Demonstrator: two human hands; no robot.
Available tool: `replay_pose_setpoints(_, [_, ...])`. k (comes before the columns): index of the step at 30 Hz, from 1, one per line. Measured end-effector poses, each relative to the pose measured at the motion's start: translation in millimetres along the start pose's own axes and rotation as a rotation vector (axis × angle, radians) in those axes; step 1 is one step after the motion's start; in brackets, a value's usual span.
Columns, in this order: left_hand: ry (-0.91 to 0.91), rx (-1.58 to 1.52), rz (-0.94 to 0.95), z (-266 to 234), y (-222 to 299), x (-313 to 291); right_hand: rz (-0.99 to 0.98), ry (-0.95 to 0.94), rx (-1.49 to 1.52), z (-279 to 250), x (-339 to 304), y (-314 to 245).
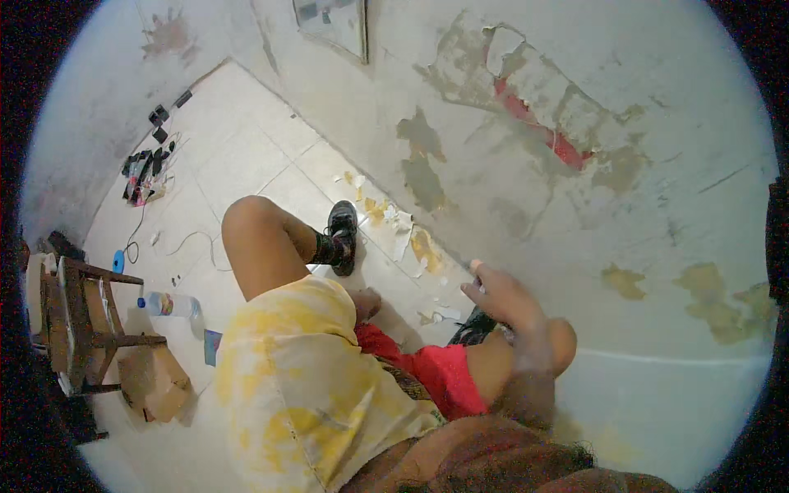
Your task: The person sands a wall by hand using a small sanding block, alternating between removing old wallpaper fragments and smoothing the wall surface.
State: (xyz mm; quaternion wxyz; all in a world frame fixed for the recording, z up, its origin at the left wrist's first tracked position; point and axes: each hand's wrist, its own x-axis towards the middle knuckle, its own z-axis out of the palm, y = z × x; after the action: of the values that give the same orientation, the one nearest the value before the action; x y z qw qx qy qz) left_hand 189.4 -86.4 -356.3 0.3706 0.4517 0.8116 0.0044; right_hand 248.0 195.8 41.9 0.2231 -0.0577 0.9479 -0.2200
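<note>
My right hand [501, 294] reaches forward to the foot of the peeling wall [509, 205]. Its fingers are closed, and a small dark tip shows at them; what it belongs to I cannot make out. My left hand [367, 305] hangs low between my legs, partly behind the yellow and white cloth [288, 370]; how its fingers lie does not show. Along the base of the wall, flakes of paint and plaster [400, 228] lie on the tiles close to my right hand. Higher up, bare patches and a red strip [526, 115] show through the pale paint.
My shoe [342, 234] stands beside the flakes. At the left are a wooden chair [103, 329], a cardboard box [154, 382] and a plastic bottle [170, 305] lying down. Cables and black items [148, 174] lie farther off. A framed panel [333, 26] is at the top.
</note>
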Motion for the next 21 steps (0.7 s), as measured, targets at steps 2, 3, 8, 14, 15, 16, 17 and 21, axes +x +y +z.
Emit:
replay_pose_setpoints(2, [-0.038, -0.033, -0.028, 1, -10, -3, 0.025, -0.009, 0.031, 6, 3, 6])
replay_pose_setpoints(3, [-0.049, -0.036, -0.006, -7, -10, 7, 0.016, 0.029, 0.014, 9, -3, 14])
replay_pose_setpoints(8, [-0.129, -0.176, -0.030, -26, -38, 24, -0.018, 0.046, 0.005, 15, -16, 25])
replay_pose_setpoints(14, [-0.068, -0.888, -0.208, -155, -160, -7, 0.137, -0.016, 0.032, -3, -32, 22])
replay_pose_setpoints(15, [0.006, -1.066, -0.258, -186, -191, -38, 0.106, 0.010, 0.002, 1, -30, 32])
replay_pose_setpoints(16, [0.111, -1.225, -0.296, -214, -223, -74, 0.074, 0.037, -0.028, 3, -28, 35])
replay_pose_setpoints(17, [0.255, -1.269, -0.387, -238, -249, -121, 0.051, 0.029, -0.034, 3, -27, 30])
replay_pose_setpoints(21, [0.677, -0.942, -0.776, -255, -278, -220, 0.101, 0.095, 0.006, 1, -39, 34])
